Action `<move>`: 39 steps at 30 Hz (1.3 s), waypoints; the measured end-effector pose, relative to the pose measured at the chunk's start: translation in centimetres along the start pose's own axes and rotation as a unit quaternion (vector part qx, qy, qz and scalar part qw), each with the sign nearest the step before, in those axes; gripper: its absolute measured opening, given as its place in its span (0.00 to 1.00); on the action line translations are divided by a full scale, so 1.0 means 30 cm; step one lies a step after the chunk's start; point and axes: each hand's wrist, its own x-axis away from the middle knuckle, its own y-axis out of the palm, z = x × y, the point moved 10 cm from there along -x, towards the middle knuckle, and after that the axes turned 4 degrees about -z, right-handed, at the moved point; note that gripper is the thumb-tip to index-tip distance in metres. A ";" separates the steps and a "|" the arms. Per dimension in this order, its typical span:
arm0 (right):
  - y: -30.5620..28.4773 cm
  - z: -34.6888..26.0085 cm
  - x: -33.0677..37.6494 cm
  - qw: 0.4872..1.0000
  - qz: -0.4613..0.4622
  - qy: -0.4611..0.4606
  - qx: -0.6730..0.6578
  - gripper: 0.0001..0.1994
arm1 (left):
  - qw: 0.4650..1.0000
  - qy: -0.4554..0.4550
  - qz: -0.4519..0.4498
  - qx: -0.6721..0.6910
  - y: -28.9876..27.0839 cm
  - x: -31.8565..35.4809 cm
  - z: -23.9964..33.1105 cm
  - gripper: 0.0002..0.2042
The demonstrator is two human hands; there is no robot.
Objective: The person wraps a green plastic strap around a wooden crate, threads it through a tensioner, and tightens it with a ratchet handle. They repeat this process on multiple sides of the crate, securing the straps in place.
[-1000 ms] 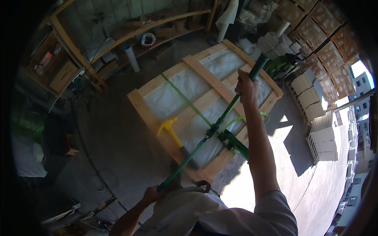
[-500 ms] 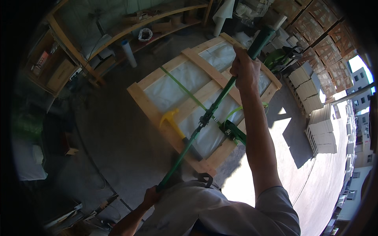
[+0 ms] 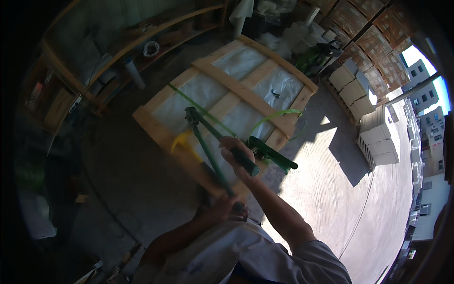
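Note:
In both hands I hold a long-handled green strap sealer [image 3: 206,154], its dark head pointing away over the crate, close to the strap. My right hand [image 3: 234,154] is wrapped round one handle near its end. The other handle is in my left hand [image 3: 227,207], low in front of my body and blurred. Below lies a wooden crate [image 3: 227,80] with white plastic sheeting between its boards. A green strap [image 3: 203,111] crosses it, and its loose end loops up on the right. A green strap tensioner [image 3: 272,154] sits at the near right edge. A yellow hammer [image 3: 181,141] rests on the near left boards.
Wooden shelving [image 3: 142,40] runs along the left and back, with a white bin [image 3: 151,48] and a roll. A green pallet jack [image 3: 316,57] stands behind the crate. Stacked pale slabs [image 3: 380,137] on pallets stand right, near tall crate stacks [image 3: 373,38].
The sealer's handles have swung from wide apart to close together. My right hand came down and toward me; my left moved right and up. The view has shifted, moving the crate leftward.

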 end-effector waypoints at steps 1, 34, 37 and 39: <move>-0.064 0.032 0.052 0.999 0.025 0.026 -0.024 0.06 | 1.000 -0.021 -0.013 -0.008 0.022 -0.036 -0.030 0.15; -0.859 0.813 0.525 0.692 -0.319 0.532 0.369 0.25 | 0.922 0.064 0.098 -0.370 0.059 -0.445 -0.120 0.17; -0.855 0.900 0.507 0.728 -0.341 0.469 0.367 0.26 | 0.943 0.081 0.110 -0.305 0.039 -0.442 -0.113 0.14; -0.842 0.922 0.506 0.740 -0.357 0.450 0.350 0.26 | 0.951 0.058 0.110 -0.283 0.026 -0.449 -0.121 0.13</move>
